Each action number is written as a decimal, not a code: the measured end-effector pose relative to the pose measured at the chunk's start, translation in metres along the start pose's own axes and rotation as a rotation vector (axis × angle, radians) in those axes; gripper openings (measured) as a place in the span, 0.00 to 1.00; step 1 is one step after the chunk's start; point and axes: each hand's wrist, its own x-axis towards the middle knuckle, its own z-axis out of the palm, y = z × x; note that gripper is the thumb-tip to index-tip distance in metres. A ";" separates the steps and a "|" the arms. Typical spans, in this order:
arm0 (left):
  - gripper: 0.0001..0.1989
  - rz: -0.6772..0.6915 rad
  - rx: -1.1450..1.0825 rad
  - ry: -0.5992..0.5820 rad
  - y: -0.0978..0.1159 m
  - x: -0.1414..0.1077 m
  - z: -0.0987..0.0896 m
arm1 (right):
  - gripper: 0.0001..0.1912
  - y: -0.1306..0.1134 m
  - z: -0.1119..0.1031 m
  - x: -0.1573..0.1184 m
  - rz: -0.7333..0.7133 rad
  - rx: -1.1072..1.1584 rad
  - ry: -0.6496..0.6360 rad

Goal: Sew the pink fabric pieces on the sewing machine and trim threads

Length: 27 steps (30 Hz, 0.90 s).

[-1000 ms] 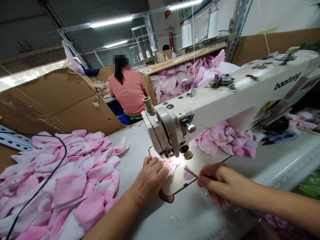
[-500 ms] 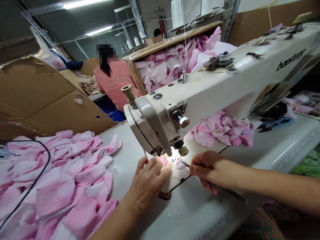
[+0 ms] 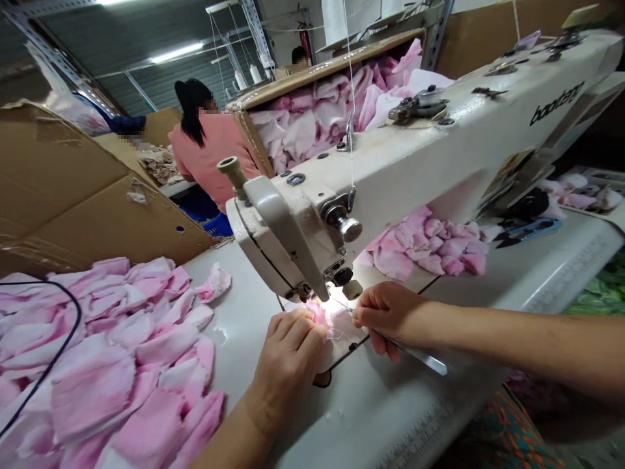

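A large cardboard box (image 3: 312,73) at the upper centre of the frame is heaped to its rim with pink-and-white cloth (image 3: 297,127). At the upper left, a plastic bag (image 3: 81,116) rests above a cardboard panel (image 3: 83,202); its contents are unclear. Beige pieces (image 3: 159,163) lie beside a person in a salmon shirt (image 3: 212,146), with a blue basket (image 3: 219,225) below, its inside hidden. At the right edge, a shallow tray (image 3: 612,174) holds pale and pink scraps.

On the white worktop (image 3: 371,417), a broad heap of petal-shaped cloth (image 3: 107,371) fills the lower left, one loose petal (image 3: 213,284) lies just beside it, and a smaller pile (image 3: 434,244) sits behind the needle area, under the arm of the sewing machine (image 3: 405,150). Blue-handled snips (image 3: 530,231) lie to the right of that pile.

The left hand (image 3: 290,345) has its grip closed on the small pink piece (image 3: 319,314), which lies in the lamp glare beneath the machine head, with fine thread beside it. The right hand (image 3: 385,319) has its grip closed around a slim metal tool (image 3: 424,358), whose tip is lost in the glare.

Compared with the first frame, the right hand has come closer to the left hand and the needle area. The separate pale petal that lay under the tool's tip can no longer be made out. The camera view has shifted, placing the machine head farther left.
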 end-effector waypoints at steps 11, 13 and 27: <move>0.09 0.064 0.055 0.020 0.005 -0.001 0.002 | 0.15 -0.017 0.005 0.006 0.015 -0.099 0.063; 0.09 0.068 0.059 0.035 0.004 -0.001 0.003 | 0.13 -0.017 0.009 0.005 0.022 -0.100 0.054; 0.12 0.048 0.122 0.023 0.008 -0.002 0.003 | 0.14 -0.025 0.028 -0.002 0.000 -0.214 -0.009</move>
